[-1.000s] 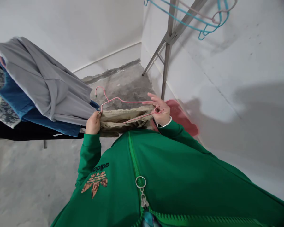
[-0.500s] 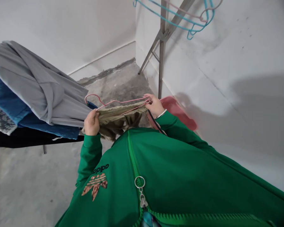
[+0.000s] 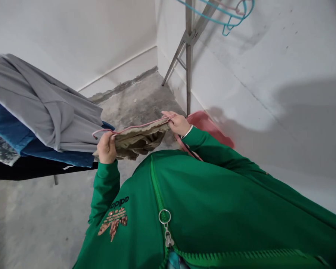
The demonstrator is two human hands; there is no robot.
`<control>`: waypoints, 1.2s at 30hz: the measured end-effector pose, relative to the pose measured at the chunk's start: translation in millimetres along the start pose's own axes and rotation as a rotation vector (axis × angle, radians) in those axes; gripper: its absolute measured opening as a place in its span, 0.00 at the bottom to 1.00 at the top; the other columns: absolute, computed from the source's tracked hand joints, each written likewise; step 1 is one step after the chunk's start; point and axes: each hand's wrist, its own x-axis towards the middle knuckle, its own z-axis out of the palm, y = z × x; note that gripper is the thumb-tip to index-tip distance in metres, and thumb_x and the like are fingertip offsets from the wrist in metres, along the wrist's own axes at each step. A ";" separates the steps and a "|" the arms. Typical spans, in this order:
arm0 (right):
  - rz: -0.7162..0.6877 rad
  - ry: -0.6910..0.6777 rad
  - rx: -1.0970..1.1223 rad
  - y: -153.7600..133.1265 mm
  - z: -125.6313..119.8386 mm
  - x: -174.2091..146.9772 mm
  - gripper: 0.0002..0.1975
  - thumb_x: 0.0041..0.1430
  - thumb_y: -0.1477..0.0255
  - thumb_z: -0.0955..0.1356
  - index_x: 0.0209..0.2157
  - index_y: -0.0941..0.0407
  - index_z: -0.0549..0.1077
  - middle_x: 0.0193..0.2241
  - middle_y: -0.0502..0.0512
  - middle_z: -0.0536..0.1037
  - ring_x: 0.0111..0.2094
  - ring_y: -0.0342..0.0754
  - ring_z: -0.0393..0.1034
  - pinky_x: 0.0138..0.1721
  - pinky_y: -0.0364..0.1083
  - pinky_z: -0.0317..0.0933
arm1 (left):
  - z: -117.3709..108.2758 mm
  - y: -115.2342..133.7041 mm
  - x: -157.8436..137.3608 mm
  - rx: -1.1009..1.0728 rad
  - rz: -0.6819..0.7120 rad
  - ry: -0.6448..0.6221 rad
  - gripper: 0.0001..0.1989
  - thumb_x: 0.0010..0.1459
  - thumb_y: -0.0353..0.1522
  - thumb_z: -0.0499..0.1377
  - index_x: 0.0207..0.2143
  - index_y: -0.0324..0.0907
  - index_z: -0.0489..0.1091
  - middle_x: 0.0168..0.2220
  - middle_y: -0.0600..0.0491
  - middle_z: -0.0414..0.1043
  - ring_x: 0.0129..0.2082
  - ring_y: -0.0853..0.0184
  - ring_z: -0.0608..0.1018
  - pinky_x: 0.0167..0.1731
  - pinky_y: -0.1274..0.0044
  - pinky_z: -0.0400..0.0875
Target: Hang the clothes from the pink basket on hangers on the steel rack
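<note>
1. The fingers of the left hand [image 3: 106, 146] are curled shut around one end of a pink wire hanger [image 3: 134, 127], pinching it together with the edge of a khaki garment [image 3: 137, 137].
2. The fingers of the right hand [image 3: 177, 123] are closed in a pinch on the hanger's other end, where the garment's far edge is gathered.
3. The garment is stretched between the two hands, just below the hanger wire, with its loose folds hanging toward the green jacket [image 3: 212, 209].
4. Judged from this, the garment is already laid along the hanger, but it is not yet hung anywhere; the hanger is held in the air, apart from any rail.
5. Both forearms are raised in front of the chest, the elbows are bent, and the hanger is held roughly level, tilted slightly up toward the right hand.
6. Left of the hanger, a grey garment [image 3: 44, 104] is draped over blue cloth [image 3: 22, 134] on a rack.
7. Beyond the hanger a metal stand [image 3: 188, 56] is seen against the wall, with blue hangers [image 3: 226, 22] on top.
8. A pink basin [image 3: 210, 127] lies on the floor, just right of the right hand.
</note>
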 end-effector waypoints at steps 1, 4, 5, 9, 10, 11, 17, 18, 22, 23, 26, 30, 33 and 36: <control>0.012 0.008 0.025 2.6 -0.5 0.8 0.29 0.50 0.80 0.59 0.56 0.59 0.66 0.47 0.60 0.77 0.51 0.52 0.70 0.55 0.54 0.63 | 1.0 0.1 -0.7 -0.004 0.015 -0.023 0.20 0.64 0.42 0.45 0.40 0.40 0.72 0.37 0.47 0.76 0.39 0.65 0.78 0.43 0.75 0.71; 0.170 -0.005 0.128 9.8 -1.8 3.7 0.32 0.45 0.81 0.60 0.55 0.60 0.66 0.46 0.60 0.77 0.42 0.50 0.72 0.48 0.53 0.67 | 1.6 -4.2 -2.3 -0.001 0.011 -0.115 0.20 0.64 0.41 0.45 0.42 0.40 0.73 0.38 0.47 0.77 0.39 0.65 0.78 0.43 0.75 0.71; 0.245 -0.025 0.165 11.4 -2.0 4.9 0.31 0.44 0.80 0.61 0.54 0.61 0.67 0.46 0.60 0.77 0.37 0.49 0.72 0.43 0.52 0.68 | 1.0 -6.4 -2.5 0.008 0.002 -0.139 0.20 0.65 0.40 0.46 0.43 0.40 0.73 0.39 0.47 0.77 0.39 0.65 0.78 0.44 0.75 0.71; 0.448 -0.062 0.255 11.4 -3.4 11.2 0.27 0.41 0.80 0.62 0.47 0.62 0.72 0.43 0.60 0.79 0.28 0.44 0.67 0.35 0.47 0.65 | -0.8 -11.6 -1.8 0.123 0.021 -0.198 0.18 0.64 0.36 0.46 0.46 0.41 0.72 0.42 0.46 0.76 0.42 0.64 0.77 0.44 0.75 0.70; 0.463 -0.052 0.259 9.9 -5.0 13.0 0.26 0.40 0.80 0.62 0.46 0.62 0.72 0.42 0.59 0.79 0.28 0.43 0.66 0.35 0.46 0.65 | -0.4 -11.6 -1.6 0.194 0.029 -0.218 0.17 0.63 0.34 0.47 0.46 0.42 0.73 0.41 0.45 0.76 0.41 0.63 0.77 0.43 0.75 0.70; 0.467 -0.035 0.257 8.0 -7.2 14.5 0.26 0.40 0.80 0.62 0.45 0.62 0.73 0.41 0.59 0.79 0.27 0.43 0.65 0.35 0.46 0.64 | 0.6 -11.4 -1.4 0.272 0.033 -0.241 0.17 0.62 0.33 0.48 0.46 0.42 0.73 0.40 0.45 0.76 0.39 0.62 0.77 0.40 0.75 0.69; 0.246 -0.036 0.172 -8.0 -24.8 12.0 0.24 0.39 0.79 0.63 0.42 0.61 0.73 0.40 0.58 0.77 0.22 0.39 0.59 0.30 0.44 0.61 | 7.1 -13.2 0.5 0.364 -0.031 -0.146 0.18 0.61 0.34 0.48 0.46 0.42 0.73 0.34 0.45 0.74 0.36 0.61 0.76 0.33 0.76 0.66; 0.209 -0.053 0.159 -10.9 -26.4 9.9 0.23 0.39 0.79 0.62 0.42 0.61 0.73 0.40 0.58 0.77 0.22 0.39 0.59 0.30 0.44 0.60 | 7.2 -13.6 1.0 0.322 -0.044 -0.106 0.18 0.62 0.35 0.47 0.46 0.41 0.73 0.35 0.45 0.74 0.37 0.62 0.76 0.34 0.76 0.67; 0.126 -0.104 0.204 -24.6 -32.9 0.7 0.21 0.42 0.77 0.64 0.42 0.60 0.73 0.40 0.58 0.76 0.22 0.39 0.58 0.28 0.44 0.59 | 5.8 -11.3 2.0 0.246 -0.066 -0.051 0.19 0.63 0.37 0.46 0.46 0.40 0.72 0.38 0.44 0.74 0.40 0.61 0.75 0.39 0.74 0.67; 0.102 -0.146 0.274 -28.1 -36.1 -1.4 0.20 0.44 0.76 0.65 0.43 0.59 0.73 0.39 0.58 0.77 0.22 0.39 0.59 0.27 0.44 0.59 | 5.4 -10.1 2.0 0.262 -0.077 -0.049 0.19 0.63 0.38 0.46 0.46 0.40 0.72 0.37 0.44 0.73 0.39 0.61 0.75 0.38 0.74 0.66; 0.086 -0.304 0.571 -35.2 -48.8 -5.0 0.18 0.53 0.66 0.67 0.45 0.58 0.72 0.35 0.56 0.78 0.23 0.41 0.63 0.27 0.43 0.60 | 5.1 -6.9 1.8 0.335 -0.127 -0.029 0.19 0.63 0.37 0.47 0.46 0.40 0.73 0.34 0.45 0.72 0.36 0.61 0.74 0.33 0.75 0.64; 0.261 -0.142 0.569 -31.5 -55.9 0.7 0.16 0.58 0.58 0.65 0.40 0.56 0.72 0.26 0.52 0.76 0.22 0.41 0.64 0.26 0.42 0.59 | 6.5 -5.3 1.7 0.408 -0.128 -0.033 0.20 0.64 0.36 0.46 0.47 0.40 0.74 0.33 0.45 0.70 0.32 0.62 0.73 0.30 0.75 0.60; 0.354 -0.095 0.293 -29.7 -41.2 11.2 0.17 0.57 0.58 0.66 0.38 0.58 0.72 0.28 0.54 0.76 0.27 0.44 0.68 0.32 0.44 0.62 | 8.1 -3.8 2.9 0.452 -0.124 -0.041 0.20 0.64 0.35 0.45 0.47 0.40 0.74 0.32 0.45 0.68 0.31 0.63 0.71 0.29 0.74 0.58; 0.470 -0.201 -0.023 -34.8 -13.8 22.2 0.20 0.57 0.56 0.66 0.41 0.58 0.72 0.31 0.56 0.78 0.33 0.49 0.72 0.35 0.45 0.61 | 8.6 0.4 5.6 0.476 -0.121 -0.061 0.19 0.64 0.34 0.46 0.47 0.40 0.73 0.31 0.45 0.66 0.30 0.63 0.70 0.28 0.74 0.56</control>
